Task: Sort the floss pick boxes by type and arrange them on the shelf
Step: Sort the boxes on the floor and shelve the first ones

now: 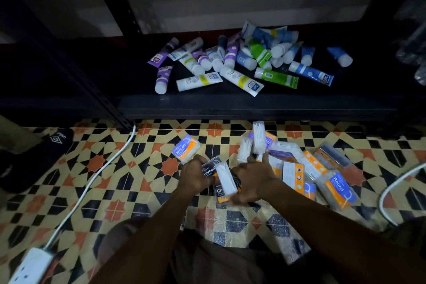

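At the centre of the frame, the left hand (196, 174) is closed around a black charcoal box (209, 169), and the right hand (251, 180) grips a clear box of white picks (227, 177) beside it. More floss boxes (322, 173) lie heaped on the tiled floor (119, 191) at centre right. One orange box (186, 148) lies apart. Tubes (242, 62) litter the dark shelf (253, 104) above.

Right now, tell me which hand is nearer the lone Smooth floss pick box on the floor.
Left. The left hand sits just below and right of the Smooth floss pick box, nearly touching it. The right hand is farther right, in the pile of boxes.
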